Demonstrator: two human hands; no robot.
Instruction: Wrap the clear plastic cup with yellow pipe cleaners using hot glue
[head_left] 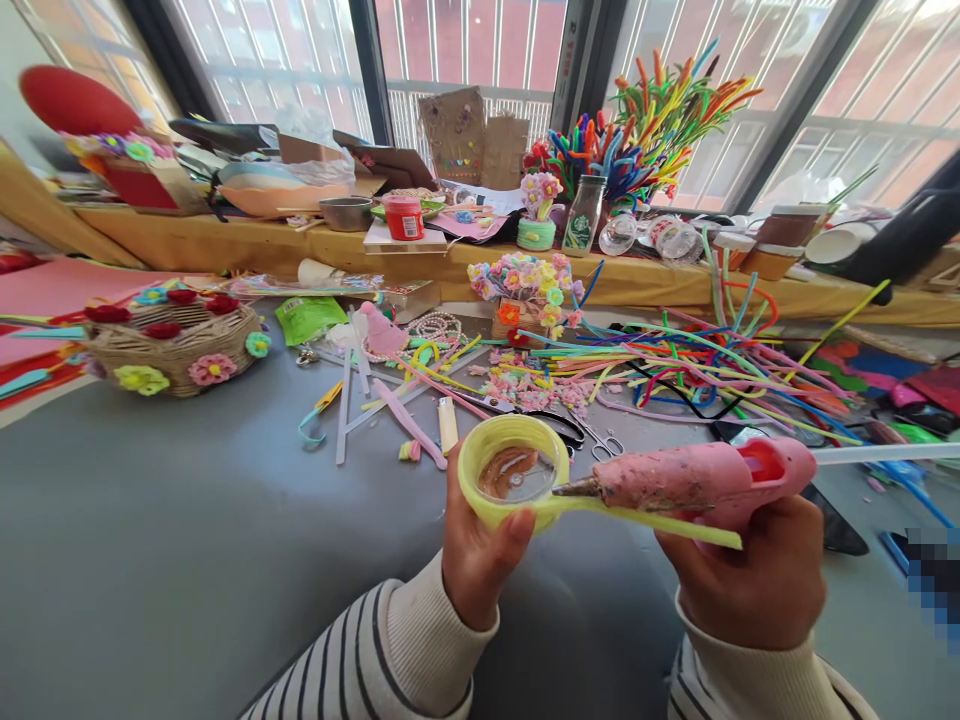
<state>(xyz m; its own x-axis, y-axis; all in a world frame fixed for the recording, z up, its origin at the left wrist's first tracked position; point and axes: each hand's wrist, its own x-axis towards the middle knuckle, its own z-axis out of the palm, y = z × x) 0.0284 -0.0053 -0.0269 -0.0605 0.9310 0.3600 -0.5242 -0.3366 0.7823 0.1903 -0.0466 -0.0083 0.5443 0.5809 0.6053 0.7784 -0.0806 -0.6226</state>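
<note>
My left hand point(480, 555) is wrapped round a clear round cup point(517, 472) whose outside is covered with a yellow fuzzy strip point(480, 455). The strip's loose end stretches to the right, below the glue gun. In my right hand point(757, 575) is a pink hot glue gun point(667, 478), with a white glue stick point(885, 453) coming out of its back. Its metal nozzle points left, at the cup's right rim beside the strip. Whether it touches the strip I cannot tell.
Scissors point(559, 420), a lighter point(447, 425) and many pipe cleaners point(697, 370) lie beyond my hands. A flower-trimmed basket point(176, 350) stands at left. Behind, a ledge point(300, 236) holds a glass bottle point(583, 218) and a red jar point(405, 218). A phone point(836, 520) lies right.
</note>
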